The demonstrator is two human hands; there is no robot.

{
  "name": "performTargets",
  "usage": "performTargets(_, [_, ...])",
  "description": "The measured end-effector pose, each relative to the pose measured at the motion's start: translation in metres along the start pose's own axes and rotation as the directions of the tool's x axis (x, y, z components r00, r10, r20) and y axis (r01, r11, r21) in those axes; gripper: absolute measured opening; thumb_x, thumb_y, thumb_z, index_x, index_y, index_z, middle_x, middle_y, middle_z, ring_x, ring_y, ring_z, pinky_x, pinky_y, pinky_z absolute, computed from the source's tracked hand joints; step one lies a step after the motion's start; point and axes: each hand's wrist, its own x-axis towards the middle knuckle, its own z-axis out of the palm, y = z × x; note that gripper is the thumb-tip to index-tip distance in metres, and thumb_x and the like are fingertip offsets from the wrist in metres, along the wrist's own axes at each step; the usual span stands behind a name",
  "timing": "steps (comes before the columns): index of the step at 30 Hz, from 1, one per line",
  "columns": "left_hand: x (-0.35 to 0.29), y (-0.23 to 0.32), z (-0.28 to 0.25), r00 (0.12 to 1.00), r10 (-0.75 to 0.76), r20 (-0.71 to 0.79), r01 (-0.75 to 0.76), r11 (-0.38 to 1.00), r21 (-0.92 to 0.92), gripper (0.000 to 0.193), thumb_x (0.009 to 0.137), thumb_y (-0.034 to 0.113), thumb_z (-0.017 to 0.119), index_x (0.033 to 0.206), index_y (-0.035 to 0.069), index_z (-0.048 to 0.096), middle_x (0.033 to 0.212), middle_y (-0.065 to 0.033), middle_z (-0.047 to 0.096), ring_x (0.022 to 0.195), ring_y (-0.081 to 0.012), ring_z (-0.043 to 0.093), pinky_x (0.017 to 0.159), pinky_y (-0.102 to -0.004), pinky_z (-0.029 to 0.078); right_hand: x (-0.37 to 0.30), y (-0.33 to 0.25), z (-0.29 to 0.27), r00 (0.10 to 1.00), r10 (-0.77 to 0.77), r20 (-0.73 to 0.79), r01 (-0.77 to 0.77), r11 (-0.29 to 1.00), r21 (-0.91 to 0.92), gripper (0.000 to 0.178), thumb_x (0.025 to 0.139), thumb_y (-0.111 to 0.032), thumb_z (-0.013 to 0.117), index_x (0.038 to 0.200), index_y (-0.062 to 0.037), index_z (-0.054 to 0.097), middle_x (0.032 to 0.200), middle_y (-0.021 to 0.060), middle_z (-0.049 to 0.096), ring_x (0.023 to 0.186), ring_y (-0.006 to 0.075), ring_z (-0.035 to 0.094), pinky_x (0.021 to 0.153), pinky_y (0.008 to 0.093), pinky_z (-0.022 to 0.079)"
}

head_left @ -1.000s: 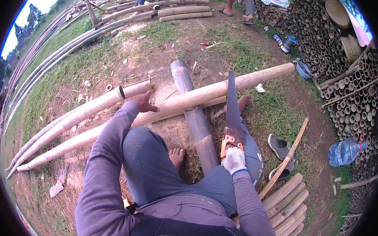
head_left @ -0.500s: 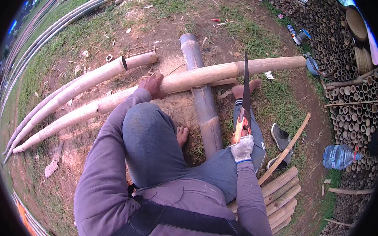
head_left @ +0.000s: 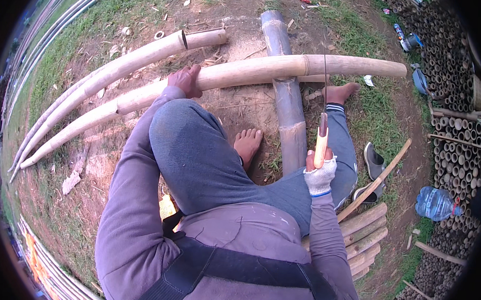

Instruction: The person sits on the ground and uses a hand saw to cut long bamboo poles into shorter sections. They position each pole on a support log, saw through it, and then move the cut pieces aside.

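The fingers of the gloved right hand are wrapped tight round the pale wooden handle of a long knife, blade upright, its edge toward the camera. The left hand presses down on a pale bamboo pole, fingers curled over it; the pole lies across a grey bamboo log on the ground. A clear blue plastic bottle lies near stacked bamboo.
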Motion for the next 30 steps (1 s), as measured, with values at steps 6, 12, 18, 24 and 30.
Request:
performTargets(6, [0.007,-0.008,0.007,0.999,0.046,0.016,-0.046,0.999,-0.004,0.086,0.066,0.044,0.096,0.137,0.020,0.054,0.122,-0.0170,0.072,0.118,-0.0407,0.071,0.097,-0.0538,0.055,0.004,-0.048,0.031,1.000,0.008,0.010,-0.009,0.979,0.206,0.023,0.090,-0.006,0.075,0.108,0.0019,0.063,0.085,0.0152,0.066,0.074,0.0304,0.065,0.073,0.0425,0.054])
performTargets(12, [0.005,-0.015,0.002,0.992,0.123,0.007,-0.124,0.992,0.025,0.086,0.065,0.046,0.098,0.135,0.019,0.054,0.121,-0.0164,0.073,0.118,-0.0416,0.071,0.098,-0.0528,0.055,0.011,-0.071,0.052,0.998,0.007,0.058,-0.026,0.946,0.322,0.029,0.087,-0.003,0.071,0.115,0.0043,0.069,0.093,0.0140,0.072,0.081,0.0275,0.071,0.078,0.0386,0.058])
performTargets(18, [0.010,-0.021,0.009,0.995,0.099,0.024,-0.098,0.994,-0.038,0.084,0.066,0.048,0.096,0.134,0.021,0.055,0.120,-0.0157,0.074,0.116,-0.0411,0.072,0.098,-0.0527,0.057,0.007,-0.073,0.066,0.999,0.019,0.043,-0.033,0.935,0.354,0.020,0.094,-0.004,0.069,0.112,0.0054,0.067,0.095,0.0096,0.071,0.079,0.0171,0.067,0.075,0.0337,0.057])
performTargets(24, [-0.003,-0.022,0.002,0.994,0.112,-0.009,-0.113,0.992,-0.058,0.083,0.068,0.048,0.095,0.135,0.019,0.056,0.121,-0.0179,0.073,0.115,-0.0415,0.072,0.098,-0.0526,0.058,0.007,-0.061,0.072,0.996,0.089,0.033,-0.095,0.919,0.382,0.020,0.100,-0.015,0.072,0.108,0.0022,0.069,0.080,0.0026,0.067,0.064,0.0078,0.058,0.061,0.0266,0.049])
performTargets(30, [0.000,-0.018,0.001,0.988,0.152,-0.035,-0.155,0.985,-0.076,0.083,0.069,0.048,0.094,0.135,0.016,0.055,0.122,-0.0191,0.073,0.114,-0.0418,0.073,0.098,-0.0525,0.058,0.003,-0.062,0.070,0.993,0.109,0.037,-0.115,0.920,0.374,0.025,0.101,-0.021,0.074,0.109,0.0022,0.070,0.080,0.0045,0.067,0.067,0.0126,0.059,0.063,0.0305,0.049])
